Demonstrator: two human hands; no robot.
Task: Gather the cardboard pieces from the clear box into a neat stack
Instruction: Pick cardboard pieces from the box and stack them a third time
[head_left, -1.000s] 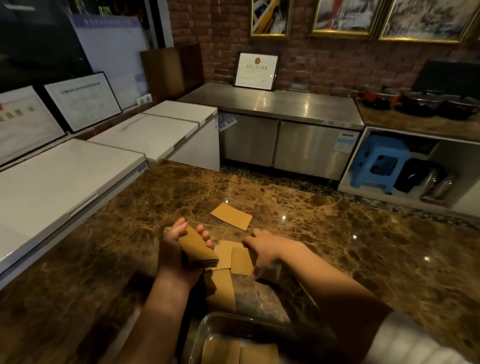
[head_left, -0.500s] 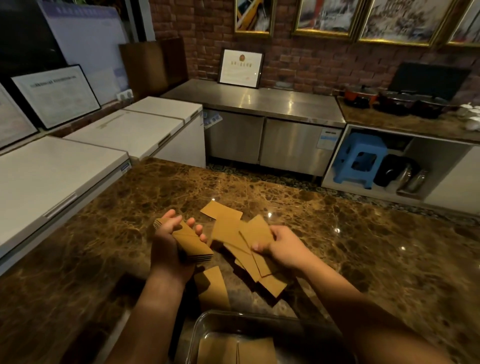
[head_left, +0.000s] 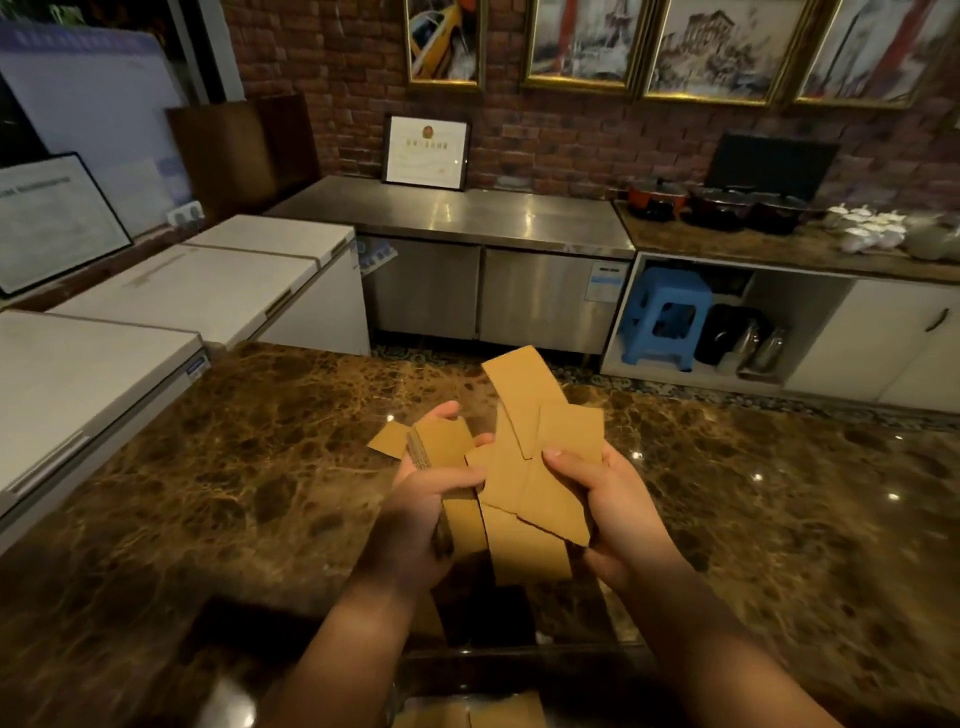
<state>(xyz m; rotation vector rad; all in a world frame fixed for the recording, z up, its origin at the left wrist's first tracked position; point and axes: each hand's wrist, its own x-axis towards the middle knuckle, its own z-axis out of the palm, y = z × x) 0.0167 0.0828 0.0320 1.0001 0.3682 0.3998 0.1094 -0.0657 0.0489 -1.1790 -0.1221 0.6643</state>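
Both hands (head_left: 519, 499) lifted cardboard pieces (head_left: 524, 467) off counter (head_left: 260, 493) (splayed, count unclear).

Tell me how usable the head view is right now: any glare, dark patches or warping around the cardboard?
Head view: dim, warm light; small glare spots on the marble counter; near edge with the clear box in deep shadow; wide-angle bending at the edges; cardboard pieces in the left hand and right hand are lit and fairly sharp.
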